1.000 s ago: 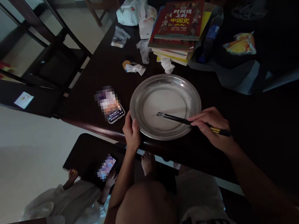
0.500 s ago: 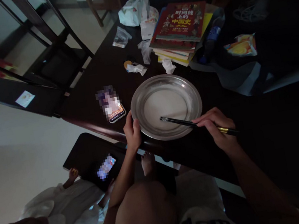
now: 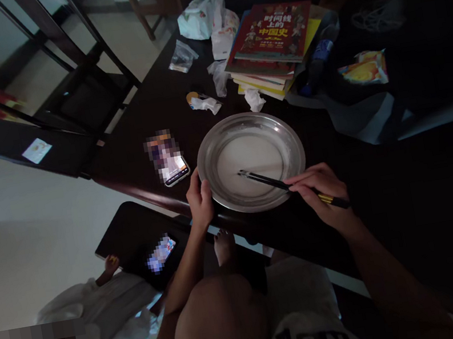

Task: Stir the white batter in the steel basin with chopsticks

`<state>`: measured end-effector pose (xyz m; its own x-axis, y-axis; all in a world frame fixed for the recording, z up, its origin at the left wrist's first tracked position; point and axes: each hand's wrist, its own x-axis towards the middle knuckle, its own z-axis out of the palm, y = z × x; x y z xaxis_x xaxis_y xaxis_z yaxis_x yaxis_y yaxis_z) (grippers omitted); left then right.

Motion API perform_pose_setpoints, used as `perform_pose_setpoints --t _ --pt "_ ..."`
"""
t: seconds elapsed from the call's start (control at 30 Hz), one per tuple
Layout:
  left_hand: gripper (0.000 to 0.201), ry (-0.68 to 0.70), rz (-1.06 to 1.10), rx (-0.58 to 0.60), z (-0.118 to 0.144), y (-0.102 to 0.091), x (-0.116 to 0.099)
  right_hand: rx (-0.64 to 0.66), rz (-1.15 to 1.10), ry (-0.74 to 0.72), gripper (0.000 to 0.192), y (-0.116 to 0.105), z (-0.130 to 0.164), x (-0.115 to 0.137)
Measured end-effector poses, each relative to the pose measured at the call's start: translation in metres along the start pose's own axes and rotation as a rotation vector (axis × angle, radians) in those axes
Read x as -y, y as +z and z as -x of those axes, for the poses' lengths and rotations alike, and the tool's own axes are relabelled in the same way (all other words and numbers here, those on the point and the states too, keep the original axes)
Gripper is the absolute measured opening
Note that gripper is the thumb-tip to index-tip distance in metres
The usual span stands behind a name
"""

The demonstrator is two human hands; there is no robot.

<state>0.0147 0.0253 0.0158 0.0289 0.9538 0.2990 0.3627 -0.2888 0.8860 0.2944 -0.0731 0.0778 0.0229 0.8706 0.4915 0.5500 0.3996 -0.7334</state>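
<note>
A round metal plate (image 3: pixel 212 186) with a wide shiny rim sits at the near edge of the dark table. Whitish matter, liquid or paste, covers its bottom. My left hand (image 3: pixel 200 200) grips the plate's left rim, thumb on top and fingers hidden beneath. In my right hand (image 3: pixel 322 195) is a pair of black chopsticks (image 3: pixel 265 179) with gold bands near the thick ends. Their tips reach over the middle of the plate, at or just above the white layer; I cannot tell which. Left of the plate lies a lit phone (image 3: pixel 168 162).
Behind the plate are a crumpled tissue (image 3: pixel 255 99), a stack of books (image 3: pixel 273 34), plastic bags (image 3: pixel 220 78) and a tissue pack (image 3: pixel 201 17). A bottle (image 3: pixel 322 55) and a snack packet (image 3: pixel 366 70) lie right. A person in pale clothing (image 3: pixel 116 315) is at lower left, near another phone (image 3: pixel 161 254).
My right hand and the chopsticks have shifted a little left and up, further over the plate. My left hand still holds the rim. The near phone's screen picture has changed.
</note>
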Motion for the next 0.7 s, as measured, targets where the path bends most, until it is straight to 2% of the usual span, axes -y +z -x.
perform_pose_setpoints --t 0.1,0.27,0.43,0.6,0.7 --pt "0.065 -0.002 0.002 0.004 0.0001 0.0001 -0.0004 -0.071 -0.013 0.007 0.023 -0.0007 0.0008 -0.001" --pt "0.065 -0.015 0.005 0.002 0.0005 0.0 -0.0002 0.023 -0.009 -0.026 0.02 -0.0003 -0.0003 -0.0009" --pt "0.065 -0.014 -0.004 0.003 0.0003 -0.0003 0.0017 -0.057 -0.006 0.01 0.023 -0.0002 0.0001 -0.0021" --pt "0.066 -0.014 -0.01 0.011 0.0003 -0.0001 0.0015 0.034 -0.007 -0.041 0.019 0.001 0.0001 -0.0026" --pt "0.066 -0.012 -0.017 0.004 0.0004 0.0001 0.0014 -0.013 0.023 -0.026 0.019 -0.0002 0.0013 -0.0037"
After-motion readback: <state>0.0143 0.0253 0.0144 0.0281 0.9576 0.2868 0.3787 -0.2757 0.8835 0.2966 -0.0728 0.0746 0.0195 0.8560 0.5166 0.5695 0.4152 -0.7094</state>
